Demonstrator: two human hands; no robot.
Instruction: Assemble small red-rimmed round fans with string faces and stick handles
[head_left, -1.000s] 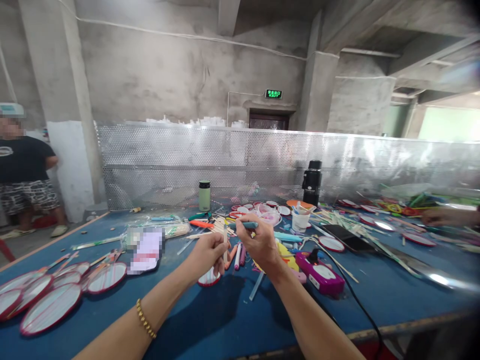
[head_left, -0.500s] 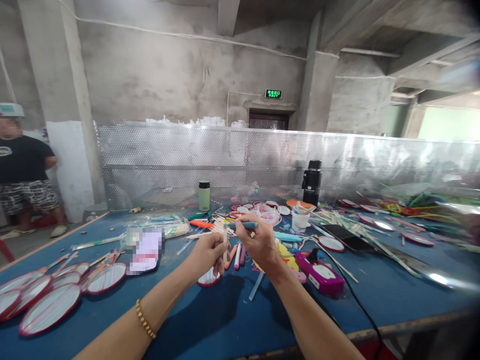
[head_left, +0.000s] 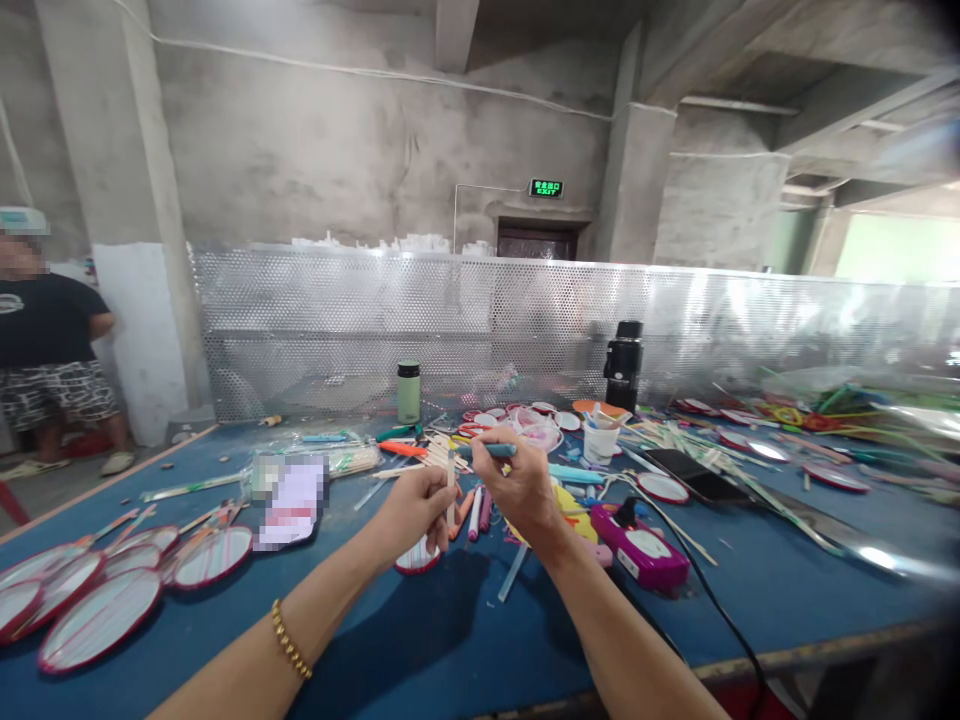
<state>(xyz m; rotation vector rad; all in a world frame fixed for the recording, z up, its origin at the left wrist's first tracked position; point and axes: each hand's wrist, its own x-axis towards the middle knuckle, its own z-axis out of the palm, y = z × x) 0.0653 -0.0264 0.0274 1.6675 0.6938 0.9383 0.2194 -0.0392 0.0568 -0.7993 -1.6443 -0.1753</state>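
Note:
Between the thumb and fingers of my left hand (head_left: 421,505) a narrow pale stick (head_left: 451,485) is pinched, standing nearly upright. My right hand (head_left: 517,480) grips a teal pen (head_left: 491,451) held level, its tip pointing left close to the top of the stick. Whether the tip touches the stick is too small to tell. Beneath my left hand lies a small white disc with a red rim (head_left: 418,556), partly hidden by the fingers. Pink and white markers (head_left: 475,515) lie on the blue table (head_left: 420,660) between my hands.
Red-rimmed discs on sticks (head_left: 105,615) overlap at the left, near a phone (head_left: 294,503). A purple power strip (head_left: 637,548) with a black cable sits at right. Behind are a green bottle (head_left: 409,392), white cup (head_left: 601,440) and black flask (head_left: 623,370). A person (head_left: 49,330) stands far left.

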